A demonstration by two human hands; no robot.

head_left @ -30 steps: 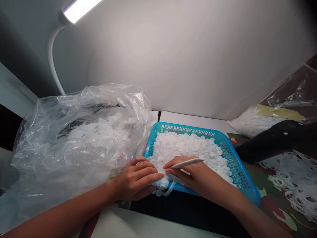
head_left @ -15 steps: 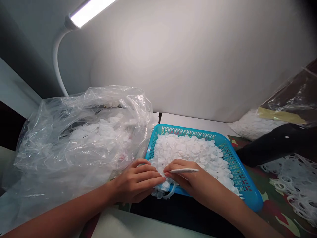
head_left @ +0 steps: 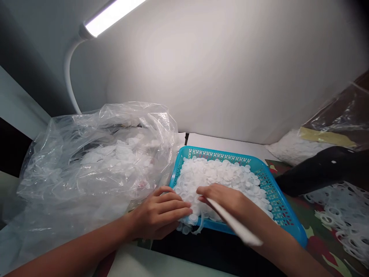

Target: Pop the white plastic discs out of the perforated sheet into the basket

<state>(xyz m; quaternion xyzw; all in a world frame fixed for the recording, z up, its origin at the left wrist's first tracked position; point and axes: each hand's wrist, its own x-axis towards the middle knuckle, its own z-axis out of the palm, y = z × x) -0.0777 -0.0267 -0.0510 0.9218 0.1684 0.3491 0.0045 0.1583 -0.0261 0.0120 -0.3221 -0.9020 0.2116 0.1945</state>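
Observation:
My left hand (head_left: pixel 161 211) is at the near left corner of a blue plastic basket (head_left: pixel 296 229). Its fingers close over a translucent plastic strip with round discs (head_left: pixel 188 222), part of which hangs over the rim; the thumb is hidden. Small white plastic discs (head_left: pixel 221 173) are heaped in the basket. Above them, my right hand (head_left: pixel 225 198) grips a flat white stick (head_left: pixel 235 223), slightly blurred, its broad end pointing back toward the forearm.
On the left lies a large clear plastic bag (head_left: pixel 95 181) with white pieces inside. A lit lamp (head_left: pixel 112 17) bends over from behind. To the right are a black cylindrical object (head_left: pixel 314 171), a pile of emptied plastic rings (head_left: pixel 343 215) and another bag of white pieces (head_left: pixel 296 146).
My right hand has lifted slightly and moved right, away from my left fingers. The white stick has swung from nearly level to slanting down to the right. My left hand stays nearly put.

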